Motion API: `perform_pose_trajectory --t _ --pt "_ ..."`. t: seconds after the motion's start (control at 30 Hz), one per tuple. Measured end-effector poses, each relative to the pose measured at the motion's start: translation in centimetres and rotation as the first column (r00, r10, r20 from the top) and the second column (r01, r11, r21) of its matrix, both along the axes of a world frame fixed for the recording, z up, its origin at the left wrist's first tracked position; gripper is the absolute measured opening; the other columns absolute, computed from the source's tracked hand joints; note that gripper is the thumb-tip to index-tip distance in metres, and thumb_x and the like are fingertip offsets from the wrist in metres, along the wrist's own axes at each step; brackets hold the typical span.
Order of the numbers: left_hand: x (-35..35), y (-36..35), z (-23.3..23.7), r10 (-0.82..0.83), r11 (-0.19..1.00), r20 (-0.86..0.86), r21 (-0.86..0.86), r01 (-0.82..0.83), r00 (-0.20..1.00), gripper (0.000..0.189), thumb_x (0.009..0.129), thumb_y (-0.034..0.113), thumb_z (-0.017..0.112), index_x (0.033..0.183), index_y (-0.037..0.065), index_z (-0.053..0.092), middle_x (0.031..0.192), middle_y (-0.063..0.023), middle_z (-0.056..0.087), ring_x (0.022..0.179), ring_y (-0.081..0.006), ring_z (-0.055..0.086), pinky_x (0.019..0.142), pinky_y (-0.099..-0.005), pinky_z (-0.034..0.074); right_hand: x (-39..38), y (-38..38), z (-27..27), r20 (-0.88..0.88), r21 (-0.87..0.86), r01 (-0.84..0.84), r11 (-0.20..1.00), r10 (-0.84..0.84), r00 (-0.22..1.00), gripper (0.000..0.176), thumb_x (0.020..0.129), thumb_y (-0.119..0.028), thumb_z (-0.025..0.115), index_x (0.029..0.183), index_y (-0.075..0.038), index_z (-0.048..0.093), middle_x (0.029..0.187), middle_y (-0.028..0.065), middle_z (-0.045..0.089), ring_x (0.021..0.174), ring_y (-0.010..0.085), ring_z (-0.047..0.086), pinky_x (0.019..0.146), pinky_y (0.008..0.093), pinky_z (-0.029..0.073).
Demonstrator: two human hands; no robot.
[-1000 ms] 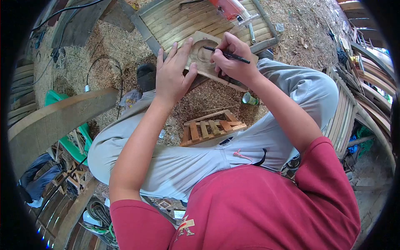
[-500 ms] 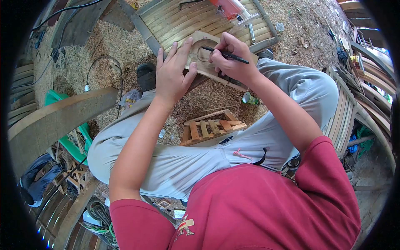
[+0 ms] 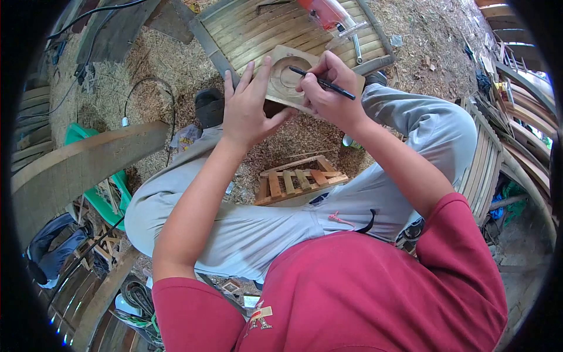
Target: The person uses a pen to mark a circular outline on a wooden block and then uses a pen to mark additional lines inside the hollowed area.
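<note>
A square wooden block [image 3: 275, 92] with a round recess sits at the edge of the slatted wooden bench [image 3: 237, 38]. A dark circle line shows inside the recess. My right hand [image 3: 332, 91] pinches a black pen [image 3: 341, 90], its tip over the recess close to that line. Along the block's left side rests my left hand [image 3: 248, 105], fingers stretched and spread, with the thumb reaching along the front edge. The palm side of the left hand is hidden.
An orange power tool [image 3: 329, 14] and a wrench [image 3: 357, 48] lie on the bench. Between my legs stands a small slatted wooden piece [image 3: 300, 183] on shavings. A curved plank [image 3: 94, 155] and a green basin [image 3: 120, 193] are at left, near a cable [image 3: 171, 97].
The block has turned and tilted a little. My left thumb has moved from its top face down to the front edge. The pen tip has shifted slightly right.
</note>
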State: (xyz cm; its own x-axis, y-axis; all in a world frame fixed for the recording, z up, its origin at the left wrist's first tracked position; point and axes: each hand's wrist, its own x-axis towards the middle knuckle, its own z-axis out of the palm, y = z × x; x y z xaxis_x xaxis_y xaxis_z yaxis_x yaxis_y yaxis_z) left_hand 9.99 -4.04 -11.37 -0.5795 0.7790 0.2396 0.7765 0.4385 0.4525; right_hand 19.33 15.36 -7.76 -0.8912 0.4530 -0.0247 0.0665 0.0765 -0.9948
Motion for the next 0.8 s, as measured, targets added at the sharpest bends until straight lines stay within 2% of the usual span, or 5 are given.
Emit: perform_pose_trajectory --t 0.07,0.17,0.37,0.77,0.8 --pt "0.8 0.2 -0.1 0.042 0.999 -0.018 -0.032 -0.042 0.999 0.120 0.085 0.066 0.081 0.172 0.002 0.028 0.162 -0.0174 0.057 0.151 -0.0454 0.050 0.125 -0.0758 0.019 0.2 0.0 0.3 0.052 -0.041 0.021 0.999 -0.019 0.998 0.017 0.096 -0.006 0.070 0.091 0.001 0.057 0.071 0.0053 0.067 0.061 0.0083 0.067 0.052 0.0268 0.051" --pt "1.9 0.4 -0.3 0.100 0.993 -0.055 -0.062 -0.104 0.993 0.123 0.086 0.069 0.079 0.171 -0.001 0.027 0.158 -0.0189 0.060 0.151 -0.0467 0.051 0.123 -0.0793 0.019 0.3 0.6 -0.4 0.071 0.099 -0.064 0.993 0.057 0.996 0.013 0.103 -0.002 0.063 0.097 0.001 0.052 0.085 0.0131 0.076 0.060 0.0101 0.069 0.049 0.0255 0.054" --pt "1.8 0.4 -0.5 0.095 0.993 -0.109 -0.057 -0.101 0.990 0.124 0.085 0.073 0.077 0.170 -0.003 0.028 0.150 -0.0197 0.066 0.149 -0.0460 0.053 0.121 -0.0813 0.021 0.1 0.7 -1.0 0.038 0.014 -0.134 0.991 0.133 0.990 0.013 0.104 -0.003 0.063 0.098 0.001 0.052 0.085 0.0120 0.075 0.061 0.0090 0.068 0.051 0.0251 0.054" --pt "1.5 0.3 -0.6 0.084 0.995 -0.143 -0.050 -0.091 0.986 0.121 0.084 0.071 0.080 0.169 -0.001 0.032 0.146 -0.0203 0.069 0.145 -0.0454 0.058 0.119 -0.0834 0.020 -0.1 1.0 -2.0 0.030 0.161 -0.148 0.976 0.145 0.989 0.012 0.103 -0.004 0.064 0.098 0.001 0.055 0.086 0.0104 0.077 0.063 0.0090 0.070 0.054 0.0253 0.057" --pt "1.5 0.3 -0.6 0.084 0.995 -0.145 -0.046 -0.091 0.986 0.121 0.084 0.071 0.080 0.169 -0.001 0.032 0.146 -0.0202 0.069 0.145 -0.0454 0.058 0.119 -0.0836 0.020 -0.2 0.8 -1.9 0.021 0.142 -0.120 0.983 0.119 0.993 0.013 0.100 -0.004 0.067 0.096 0.001 0.056 0.080 0.0084 0.072 0.063 0.0081 0.066 0.055 0.0263 0.054"
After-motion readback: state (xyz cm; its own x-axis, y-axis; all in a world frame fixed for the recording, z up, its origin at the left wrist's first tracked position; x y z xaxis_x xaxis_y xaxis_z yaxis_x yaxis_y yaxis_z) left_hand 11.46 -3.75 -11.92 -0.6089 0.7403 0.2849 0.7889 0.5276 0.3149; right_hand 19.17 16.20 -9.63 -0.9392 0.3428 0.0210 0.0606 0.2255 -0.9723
